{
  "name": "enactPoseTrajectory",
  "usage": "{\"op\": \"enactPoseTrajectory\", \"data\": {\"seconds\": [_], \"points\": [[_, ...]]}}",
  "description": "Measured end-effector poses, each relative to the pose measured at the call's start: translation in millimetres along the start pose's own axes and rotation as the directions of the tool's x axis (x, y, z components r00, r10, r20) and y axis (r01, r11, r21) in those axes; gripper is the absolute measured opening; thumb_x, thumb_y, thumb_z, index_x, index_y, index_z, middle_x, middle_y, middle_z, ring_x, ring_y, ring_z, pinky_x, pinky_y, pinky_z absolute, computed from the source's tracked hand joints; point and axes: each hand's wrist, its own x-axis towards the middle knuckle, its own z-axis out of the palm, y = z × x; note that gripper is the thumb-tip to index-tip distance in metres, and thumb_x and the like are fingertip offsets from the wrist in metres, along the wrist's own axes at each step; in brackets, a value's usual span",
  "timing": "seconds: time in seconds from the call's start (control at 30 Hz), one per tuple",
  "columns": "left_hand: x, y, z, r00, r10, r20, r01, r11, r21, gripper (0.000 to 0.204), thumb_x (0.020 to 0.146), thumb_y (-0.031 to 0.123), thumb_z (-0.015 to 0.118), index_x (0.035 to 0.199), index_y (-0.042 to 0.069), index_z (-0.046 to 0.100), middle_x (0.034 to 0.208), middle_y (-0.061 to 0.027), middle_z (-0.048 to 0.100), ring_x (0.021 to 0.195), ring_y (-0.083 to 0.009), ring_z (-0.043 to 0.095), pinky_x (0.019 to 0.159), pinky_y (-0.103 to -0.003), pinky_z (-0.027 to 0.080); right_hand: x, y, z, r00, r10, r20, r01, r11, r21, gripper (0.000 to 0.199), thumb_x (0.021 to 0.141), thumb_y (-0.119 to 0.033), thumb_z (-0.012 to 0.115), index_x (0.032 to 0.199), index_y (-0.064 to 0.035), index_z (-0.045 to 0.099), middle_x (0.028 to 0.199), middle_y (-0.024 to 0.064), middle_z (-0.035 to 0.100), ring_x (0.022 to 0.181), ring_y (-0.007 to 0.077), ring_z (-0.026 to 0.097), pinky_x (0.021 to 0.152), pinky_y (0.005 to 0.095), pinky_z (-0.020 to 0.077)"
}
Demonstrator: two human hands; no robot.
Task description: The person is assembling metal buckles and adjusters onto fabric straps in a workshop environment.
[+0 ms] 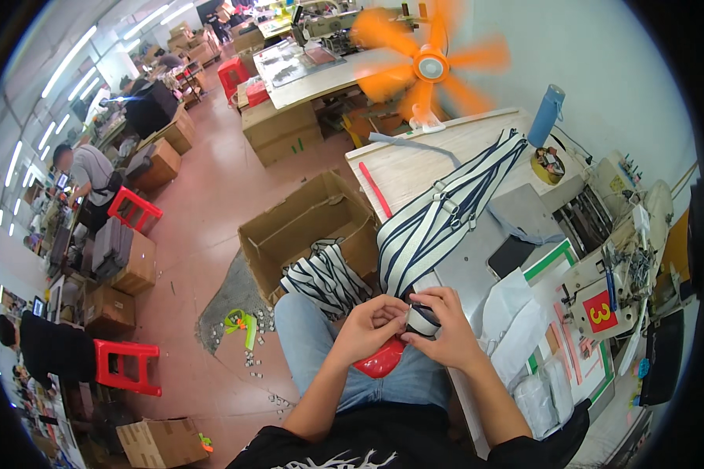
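Observation:
My left hand [371,330] and my right hand [448,332] meet above my lap, both closed in a pinch. Between them is the end of a white webbing strap [422,319] with navy edges; what lies at the fingertips is too small to make out. A bundle of the same striped straps [426,223], with metal rings or buckles on it, runs over the table edge down to my hands. Below the hands, a shiny red plastic thing [380,363] rests between my thighs, partly hidden by my fingers.
More striped straps [328,277] fill an open cardboard box [270,234] at my left. On the table are a phone [511,255], a blue bottle [545,117], tape [548,166] and a sewing machine [602,289]. An orange fan [430,66] spins beyond. Small pieces [254,363] litter the floor.

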Motion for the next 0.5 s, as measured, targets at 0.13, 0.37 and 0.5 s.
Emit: {"op": "enactPoseTrajectory", "data": {"seconds": [0.13, 0.37, 0.5], "points": [[3, 1, 3, 0.996, 0.094, 0.012, -0.093, 0.994, -0.056, 0.011, 0.1, -0.001, 0.066, 0.105, 0.001, 0.056, 0.101, -0.0045, 0.066, 0.092, -0.0091, 0.067, 0.083, -0.026, 0.057, -8, 8, 4, 0.996, -0.038, 0.08, 0.049, 0.988, -0.146, 0.052, 0.076, -0.015, 0.088, 0.123, -0.0042, 0.069, 0.112, 0.0145, 0.072, 0.108, 0.0318, 0.068, 0.096, 0.0372, 0.0531], [9, 11, -33, 0.89, 0.266, -0.37, -0.416, 0.806, -0.422, 0.015, 0.097, 0.0, 0.062, 0.111, 0.006, 0.059, 0.11, -0.0088, 0.067, 0.101, -0.0184, 0.067, 0.09, -0.035, 0.057, -11, 14, 5, 0.995, 0.037, -0.097, -0.04, 0.999, -0.026, 0.046, 0.074, -0.014, 0.089, 0.114, -0.0011, 0.069, 0.104, 0.0158, 0.07, 0.092, 0.0311, 0.07, 0.083, 0.0358, 0.0566], [9, -38, -11, 0.938, 0.32, 0.132, -0.163, 0.745, -0.647, 0.07, 0.105, 0.036, 0.062, 0.157, -0.004, 0.039, 0.161, -0.0175, 0.046, 0.149, -0.0283, 0.043, 0.126, -0.044, 0.03, -12, 14, 14, 0.992, -0.028, -0.123, 0.027, 1.0, -0.007, 0.044, 0.074, -0.016, 0.089, 0.109, -0.0013, 0.066, 0.102, 0.0146, 0.067, 0.091, 0.0315, 0.069, 0.08, 0.0372, 0.056]]}}
